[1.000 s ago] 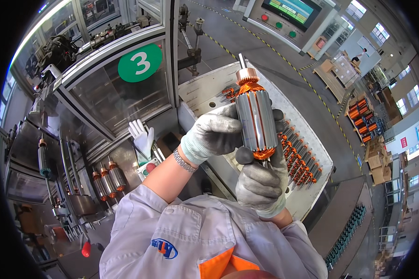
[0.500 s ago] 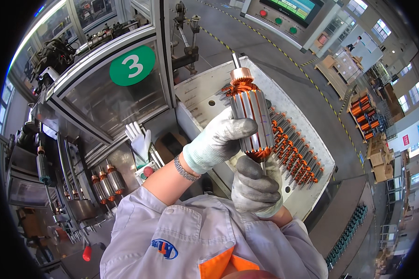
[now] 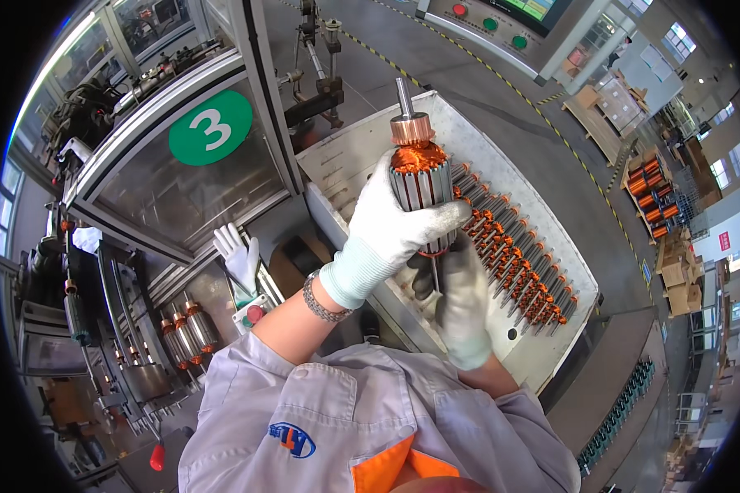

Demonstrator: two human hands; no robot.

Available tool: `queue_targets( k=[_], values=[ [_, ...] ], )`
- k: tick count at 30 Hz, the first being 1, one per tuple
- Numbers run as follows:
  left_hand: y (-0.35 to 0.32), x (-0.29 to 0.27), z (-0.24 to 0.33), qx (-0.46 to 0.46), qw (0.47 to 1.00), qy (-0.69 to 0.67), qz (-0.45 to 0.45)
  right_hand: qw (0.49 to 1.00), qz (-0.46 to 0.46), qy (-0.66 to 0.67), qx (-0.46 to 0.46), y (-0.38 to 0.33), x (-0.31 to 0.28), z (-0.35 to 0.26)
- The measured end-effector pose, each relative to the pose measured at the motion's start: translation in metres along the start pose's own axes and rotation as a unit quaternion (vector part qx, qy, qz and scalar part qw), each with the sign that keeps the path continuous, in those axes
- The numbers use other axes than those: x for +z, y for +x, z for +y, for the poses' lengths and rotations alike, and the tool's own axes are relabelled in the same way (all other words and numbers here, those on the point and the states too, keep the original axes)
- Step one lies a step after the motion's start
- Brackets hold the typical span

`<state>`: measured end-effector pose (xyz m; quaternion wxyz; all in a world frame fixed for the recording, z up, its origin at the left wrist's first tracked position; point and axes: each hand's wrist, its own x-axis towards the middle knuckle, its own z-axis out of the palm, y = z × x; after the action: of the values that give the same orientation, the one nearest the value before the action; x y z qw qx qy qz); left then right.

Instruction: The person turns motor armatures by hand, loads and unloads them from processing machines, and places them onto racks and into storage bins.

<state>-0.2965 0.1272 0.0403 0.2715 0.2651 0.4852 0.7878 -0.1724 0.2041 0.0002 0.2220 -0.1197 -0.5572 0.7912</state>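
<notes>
My left hand [image 3: 404, 220], in a white knit glove, is wrapped round the laminated core of a motor armature [image 3: 422, 182]. The armature stands tilted, its copper commutator and bare shaft pointing up and away. Below it, my gloved right hand [image 3: 464, 306] is at the lower shaft end, smeared by motion. Its dark-stained fingertips lie behind and beside the shaft, and I cannot tell whether they touch it. Under both hands, a white bin [image 3: 543, 361] holds rows of upright armatures [image 3: 514, 246] with orange windings.
On the left stands a machine enclosure with a green round sign [image 3: 210, 127]. Several armatures [image 3: 191, 329] rest beside it, near a loose white glove [image 3: 240, 256] and a red button [image 3: 255, 315]. A control panel [image 3: 501, 33] is at the top; a rack of green parts [image 3: 617, 415] lies lower right.
The armature has turned in my left hand and come slightly left and down, showing more of its upper winding. My right hand has loosened from its closed grip round the lower shaft.
</notes>
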Motion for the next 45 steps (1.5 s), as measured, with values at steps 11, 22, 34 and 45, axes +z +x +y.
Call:
queue_targets(
  k=[11, 22, 34, 45],
  values=[
    [0.052, -0.016, -0.031, -0.064, 0.991, -0.013, -0.114, 0.998, -0.003, 0.047, 0.05, 0.06, -0.046, 0.052],
    [0.109, -0.03, -0.075, -0.171, 0.979, -0.103, 0.036, 0.921, -0.134, 0.224, 0.288, 0.119, -0.068, 0.047],
    [0.071, -0.096, -0.065, -0.112, 0.972, -0.137, 0.153, 0.928, 0.064, 0.112, 0.35, 0.269, -0.148, 0.229],
    [-0.122, -0.167, -0.008, -0.085, 0.77, 0.411, 0.48, 0.921, 0.255, 0.176, 0.237, 0.436, -0.239, 0.413]
  ],
)
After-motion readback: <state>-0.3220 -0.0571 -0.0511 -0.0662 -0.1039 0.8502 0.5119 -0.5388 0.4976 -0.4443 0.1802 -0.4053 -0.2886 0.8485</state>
